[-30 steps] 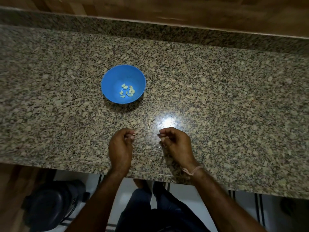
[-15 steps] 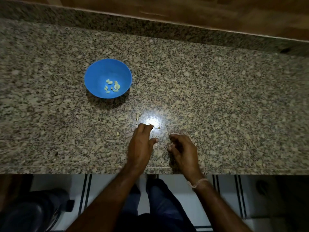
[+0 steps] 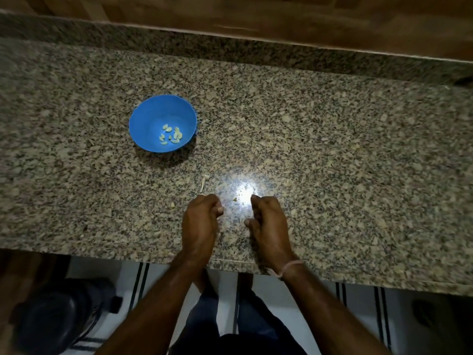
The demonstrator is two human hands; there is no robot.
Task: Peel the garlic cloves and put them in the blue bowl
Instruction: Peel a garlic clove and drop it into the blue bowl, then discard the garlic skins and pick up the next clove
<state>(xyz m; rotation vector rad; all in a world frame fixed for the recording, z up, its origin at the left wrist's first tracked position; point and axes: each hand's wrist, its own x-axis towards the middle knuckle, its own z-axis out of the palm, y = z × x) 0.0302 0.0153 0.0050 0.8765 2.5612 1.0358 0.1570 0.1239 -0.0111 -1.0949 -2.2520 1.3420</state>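
Close together at the counter's (image 3: pixel 332 149) near edge, left hand (image 3: pixel 201 224) and right hand (image 3: pixel 268 226) curl their fingers (image 3: pixel 259 201), whether round anything I cannot tell, while peeled garlic cloves (image 3: pixel 171 135) lie in the blue bowl (image 3: pixel 151 116).

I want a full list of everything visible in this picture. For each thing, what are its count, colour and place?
round blue plastic bowl: one, blue, on the counter, beyond the hands and to their left.
peeled garlic cloves: about eight, pale yellow, inside the bowl.
garlic skin scraps: three small bits, pale, on the counter near the hands.
speckled granite counter: one, grey-beige, across the middle.
wooden panel: one, brown, behind the counter.
striped floor tiles: white with dark lines, below the counter edge.
dark rounded object: one, black, on the floor, lower left; unidentifiable.
thread bracelet: one, pinkish, right wrist.
left hand: one, fingers curled, over the counter; contents hidden.
right hand: one, fingers curled, beside it; contents hidden.
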